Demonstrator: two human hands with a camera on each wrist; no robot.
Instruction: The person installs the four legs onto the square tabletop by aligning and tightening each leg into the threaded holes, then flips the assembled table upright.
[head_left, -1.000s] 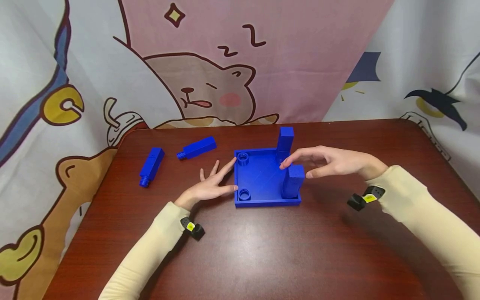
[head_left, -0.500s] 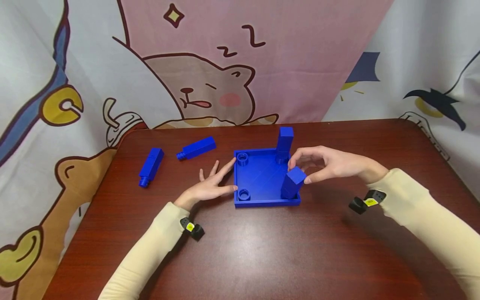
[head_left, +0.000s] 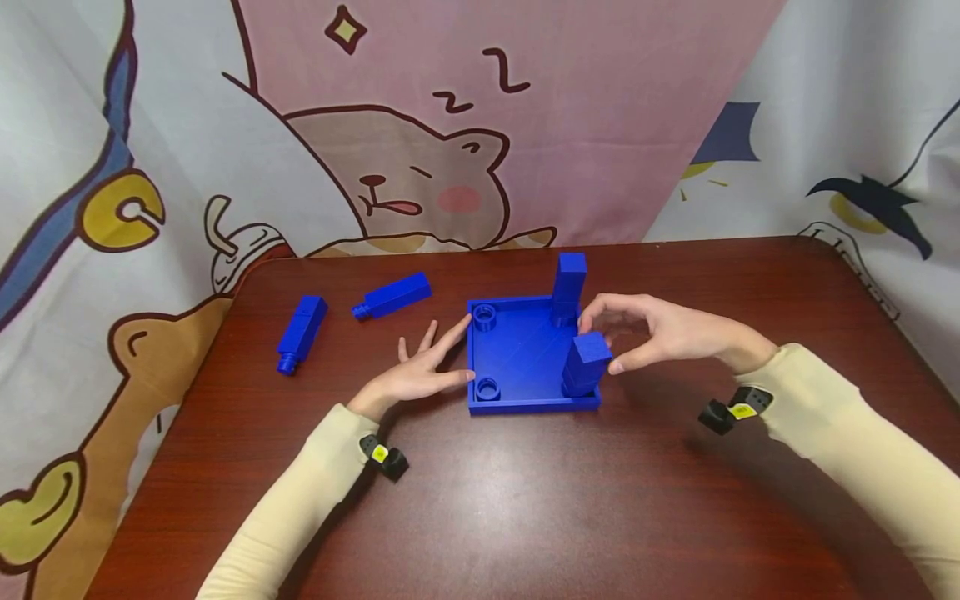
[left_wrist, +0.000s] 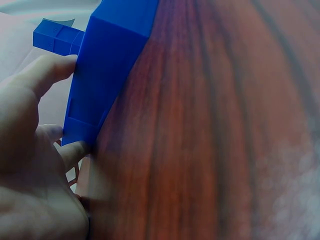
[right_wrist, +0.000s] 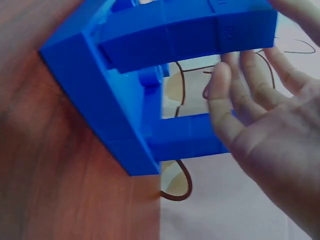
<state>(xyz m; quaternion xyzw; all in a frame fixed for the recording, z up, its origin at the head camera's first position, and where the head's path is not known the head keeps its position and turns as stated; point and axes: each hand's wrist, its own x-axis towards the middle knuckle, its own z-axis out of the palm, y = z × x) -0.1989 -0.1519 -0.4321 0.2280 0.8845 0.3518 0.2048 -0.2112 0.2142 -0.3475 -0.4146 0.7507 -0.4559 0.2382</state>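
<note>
A square blue plate [head_left: 521,354], like a toy tabletop lying upside down, has raised rims and round sockets at its left corners. Against its left edge rests my left hand [head_left: 412,377], thumb and fingers spread; the left wrist view shows the fingertips on the side wall. My right hand [head_left: 663,329] has its thumb and fingers bent around the near-right blue leg [head_left: 587,362], which stands in its corner. In the right wrist view that leg [right_wrist: 195,37] passes between the thumb and the fingers, whose tips are partly hidden. Another leg [head_left: 570,279] stands upright at the far-right corner.
Two loose blue legs with threaded ends lie left of the plate: one leg [head_left: 302,331] slanting at far left, the other leg [head_left: 395,295] nearer the back. All rest on a brown wooden table [head_left: 480,500]. A cartoon-printed curtain [head_left: 585,125] hangs behind it.
My right hand has drawn back slightly, its fingers moving from over the plate to the near-right leg. That leg has turned, its top changing angle. The left hand has not moved.
</note>
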